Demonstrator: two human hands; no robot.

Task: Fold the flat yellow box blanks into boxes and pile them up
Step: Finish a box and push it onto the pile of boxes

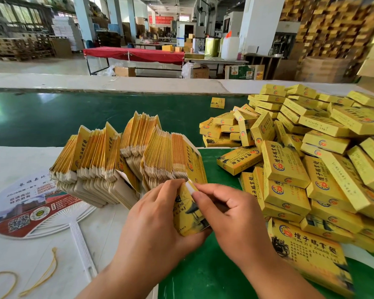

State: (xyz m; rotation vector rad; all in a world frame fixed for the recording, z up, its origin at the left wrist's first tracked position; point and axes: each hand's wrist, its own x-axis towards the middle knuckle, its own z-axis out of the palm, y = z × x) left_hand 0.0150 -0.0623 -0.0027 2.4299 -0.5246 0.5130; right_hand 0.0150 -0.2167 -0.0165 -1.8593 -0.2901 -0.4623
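Between my hands I hold a yellow box, partly formed, its printed face toward me. My left hand wraps round its left side and bottom. My right hand grips the right side, thumb pressing the white end flap at the top. Just behind stands a thick bundle of flat yellow box blanks, on edge and fanned out. To the right lies a big loose pile of folded yellow boxes.
A printed hand fan lies on the white sheet at the left, with yellow elastic cords near the front edge. A green conveyor belt runs behind. One small box sits alone on it.
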